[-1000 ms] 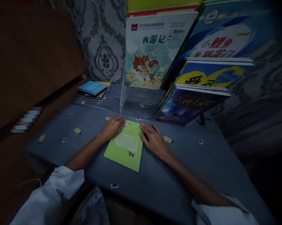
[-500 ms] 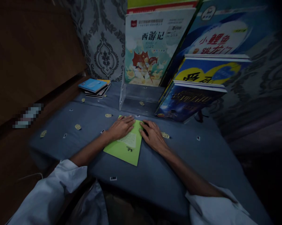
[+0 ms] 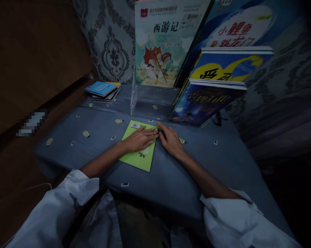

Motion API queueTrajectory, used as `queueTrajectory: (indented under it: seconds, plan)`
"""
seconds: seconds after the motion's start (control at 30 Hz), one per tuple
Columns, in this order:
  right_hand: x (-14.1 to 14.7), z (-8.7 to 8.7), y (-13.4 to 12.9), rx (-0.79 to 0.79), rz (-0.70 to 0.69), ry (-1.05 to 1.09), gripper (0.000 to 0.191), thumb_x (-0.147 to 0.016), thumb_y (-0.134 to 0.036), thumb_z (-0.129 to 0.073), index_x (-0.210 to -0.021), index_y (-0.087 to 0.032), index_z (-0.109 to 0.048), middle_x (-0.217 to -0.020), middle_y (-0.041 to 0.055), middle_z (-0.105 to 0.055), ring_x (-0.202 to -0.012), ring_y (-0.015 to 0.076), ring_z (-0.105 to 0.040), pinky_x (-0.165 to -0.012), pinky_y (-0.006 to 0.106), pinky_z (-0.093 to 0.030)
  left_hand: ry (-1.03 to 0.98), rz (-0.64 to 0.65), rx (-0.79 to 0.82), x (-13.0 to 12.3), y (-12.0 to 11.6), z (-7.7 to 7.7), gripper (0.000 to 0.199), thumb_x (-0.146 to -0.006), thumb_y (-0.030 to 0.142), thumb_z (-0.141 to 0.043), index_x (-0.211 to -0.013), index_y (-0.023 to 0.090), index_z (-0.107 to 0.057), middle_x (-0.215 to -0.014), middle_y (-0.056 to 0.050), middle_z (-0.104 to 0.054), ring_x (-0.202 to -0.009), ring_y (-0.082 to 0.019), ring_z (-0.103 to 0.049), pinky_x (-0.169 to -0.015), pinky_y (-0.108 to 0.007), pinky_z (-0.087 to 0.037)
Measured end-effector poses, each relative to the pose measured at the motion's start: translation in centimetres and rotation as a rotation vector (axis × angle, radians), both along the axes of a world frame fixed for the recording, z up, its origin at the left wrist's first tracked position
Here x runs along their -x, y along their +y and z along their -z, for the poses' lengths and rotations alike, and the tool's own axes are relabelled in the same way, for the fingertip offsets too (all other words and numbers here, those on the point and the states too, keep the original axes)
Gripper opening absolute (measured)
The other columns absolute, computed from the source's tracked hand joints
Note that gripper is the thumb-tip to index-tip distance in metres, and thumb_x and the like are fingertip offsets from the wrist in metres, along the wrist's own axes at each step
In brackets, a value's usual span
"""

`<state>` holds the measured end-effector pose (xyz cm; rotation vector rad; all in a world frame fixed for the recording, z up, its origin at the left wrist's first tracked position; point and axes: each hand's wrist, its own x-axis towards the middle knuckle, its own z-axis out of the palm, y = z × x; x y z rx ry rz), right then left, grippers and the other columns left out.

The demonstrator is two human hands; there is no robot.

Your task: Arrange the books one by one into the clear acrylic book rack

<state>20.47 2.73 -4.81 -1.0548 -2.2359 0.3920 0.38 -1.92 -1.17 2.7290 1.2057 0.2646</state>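
The table (image 3: 93,151) bears the clear stand (image 3: 145,112); on its near side the green book (image 3: 142,160) lies flat, long axis toward the stand, veering slightly right, barcode end nearest it. The left hand (image 3: 140,139) lies open across the book; the right hand (image 3: 170,140) curls beside its far right corner, grip unclear.

Wears a loose, light-coloured shirt (image 3: 107,215), kinda bluish-grey in this dim lighting. Comes with long, roomy sleeves, pushed or rolled up: left sleeve (image 3: 50,210) bunched into a chunky, creased cuff (image 3: 85,184), right sleeve (image 3: 231,217) wide and baggy, with soft folds and a loose edge at the opening. Looks pretty plain too, same pale cloth on both sides. Leaves left forearm (image 3: 103,160) and right forearm (image 3: 204,175) bare, same for left hand (image 3: 141,139) and right hand (image 3: 170,139). Shows some darker, brownish-olive fabric (image 3: 141,222) down the middle, too murky to tell shirt from pants.
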Motion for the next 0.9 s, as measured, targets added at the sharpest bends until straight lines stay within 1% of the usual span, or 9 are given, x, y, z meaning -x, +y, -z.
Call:
queueTrajectory:
  seconds: [0.13,0.2,0.3,0.47,0.6,0.7,0.9]
  plan:
    - [0.0,-0.4,-0.2,-0.009,0.01,-0.048,0.043,-0.095,-0.026,-0.04,-0.133,-0.017,-0.06,-0.124,0.013,-0.069,-0.117,0.0304,-0.06,-0.103,0.05,-0.045,0.016,0.08,0.024,-0.5,-2.4,-0.3,0.042,-0.106,0.033,-0.035,-0.142,0.019,-0.051,-0.15,-0.007,-0.051,-0.147,-0.018,-0.035,-0.123,-0.041,-0.022]
    - [0.1,-0.6,-0.3,-0.017,0.008,-0.062,0.041,-0.095,-0.027,-0.042,-0.129,-0.016,-0.062,-0.122,0.0138,-0.07,-0.116,0.0305,-0.06,-0.104,0.049,-0.044,0.024,0.113,0.031,-0.7,-3.9,-0.4,0.043,-0.106,0.034,-0.034,-0.143,0.017,-0.05,-0.15,-0.007,-0.051,-0.148,-0.017,-0.034,-0.124,-0.038,-0.021]
    - [0.1,-0.7,-0.3,-0.034,0.001,-0.077,0.04,-0.094,-0.029,-0.044,-0.127,-0.015,-0.063,-0.122,0.0138,-0.07,-0.116,0.0298,-0.06,-0.104,0.047,-0.044,0.036,0.144,0.032,-0.9,-6.1,-0.5,0.046,-0.106,0.035,-0.035,-0.146,0.016,-0.045,-0.153,-0.007,-0.047,-0.149,-0.017,-0.03,-0.124,-0.036,-0.019]
    - [0.0,-0.6,-0.4,-0.067,-0.001,-0.108,0.04,-0.095,-0.033,-0.046,-0.125,-0.015,-0.064,-0.124,0.0145,-0.07,-0.118,0.0305,-0.06,-0.103,0.048,-0.044,0.084,0.168,0.042,-1.1,-8.8,-0.6,0.052,-0.105,0.041,-0.035,-0.152,0.018,-0.036,-0.157,-0.007,-0.04,-0.151,-0.016,-0.025,-0.126,-0.037,-0.015]
    - [0.1,-0.7,-0.7,-0.101,-0.009,-0.153,0.04,-0.095,-0.034,-0.047,-0.125,-0.014,-0.065,-0.126,0.0156,-0.069,-0.12,0.0306,-0.059,-0.104,0.049,-0.042,0.108,0.16,0.052,-1.3,-10.2,-0.7,0.052,-0.106,0.043,-0.034,-0.152,0.02,-0.036,-0.158,-0.005,-0.039,-0.151,-0.015,-0.024,-0.126,-0.035,-0.012]
    - [0.2,-0.8,-1.1,-0.129,-0.01,-0.206,0.04,-0.095,-0.035,-0.047,-0.125,-0.015,-0.065,-0.131,0.0149,-0.067,-0.123,0.0311,-0.057,-0.106,0.05,-0.039,0.087,0.139,0.037,-1.3,-10.8,-0.6,0.052,-0.106,0.043,-0.033,-0.152,0.019,-0.035,-0.159,-0.005,-0.037,-0.151,-0.015,-0.024,-0.126,-0.034,-0.011]
    - [0.3,-0.8,-1.5,-0.148,0.003,-0.295,0.046,-0.096,-0.041,-0.045,-0.128,-0.013,-0.064,-0.138,0.0162,-0.062,-0.126,0.0315,-0.055,-0.108,0.051,-0.038,0.059,0.011,-0.037,-0.7,-11.9,0.3,0.069,-0.102,0.057,-0.03,-0.156,0.014,-0.022,-0.162,-0.012,-0.028,-0.153,-0.018,-0.019,-0.126,-0.039,-0.013]
